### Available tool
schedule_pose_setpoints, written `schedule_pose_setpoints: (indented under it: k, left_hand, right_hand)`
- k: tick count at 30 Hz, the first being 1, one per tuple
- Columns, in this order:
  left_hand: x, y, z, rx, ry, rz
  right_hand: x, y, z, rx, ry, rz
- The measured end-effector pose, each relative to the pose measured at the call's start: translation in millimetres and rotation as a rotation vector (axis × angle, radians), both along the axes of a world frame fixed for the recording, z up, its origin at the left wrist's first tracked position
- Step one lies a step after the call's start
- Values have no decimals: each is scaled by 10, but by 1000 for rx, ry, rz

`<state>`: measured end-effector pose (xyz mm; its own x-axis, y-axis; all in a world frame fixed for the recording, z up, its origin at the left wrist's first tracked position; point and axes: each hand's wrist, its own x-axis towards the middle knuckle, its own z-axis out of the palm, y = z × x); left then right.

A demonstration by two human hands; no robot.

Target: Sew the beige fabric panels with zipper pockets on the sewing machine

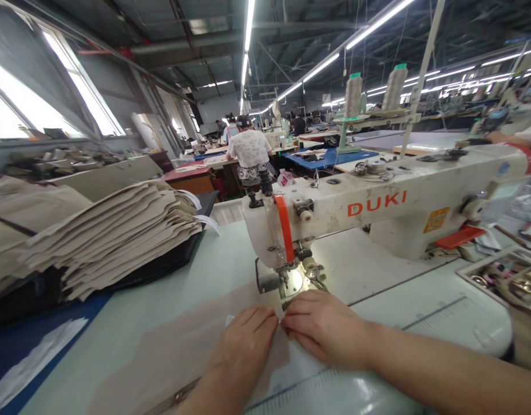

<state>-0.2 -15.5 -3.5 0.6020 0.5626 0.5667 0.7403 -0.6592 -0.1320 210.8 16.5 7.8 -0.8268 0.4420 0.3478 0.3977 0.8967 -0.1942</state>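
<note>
A flat beige fabric piece (162, 340) lies on the table in front of the sewing machine (326, 207). My left hand (248, 340) rests on its right part, fingers bent and pinched together at the edge. Almost touching it, my right hand (321, 328) has its fingertips closed on the same edge, just in front of the needle area (291, 279), which a small lamp lights. The material between my fingertips is partly hidden by them. Near my left wrist, a zipper (179, 396) runs along the fabric.
On the left, a stack of beige fabric pieces (122, 236) sits on black material. A ruler scale (438, 314) marks the table. At right stands a tray of metal fittings (507, 279). Two thread cones (352, 95) rise behind the machine; a person (250, 147) sits farther back.
</note>
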Motion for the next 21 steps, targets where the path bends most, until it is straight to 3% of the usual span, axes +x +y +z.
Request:
schedule_pose_setpoints:
  k: [12, 21]
  left_hand:
    - [-124, -228, -43, -82, 62, 91]
    - [39, 73, -110, -168, 6, 99]
  right_hand:
    - [-47, 12, 64, -20, -55, -88]
    - [-2, 190, 39, 18, -82, -167]
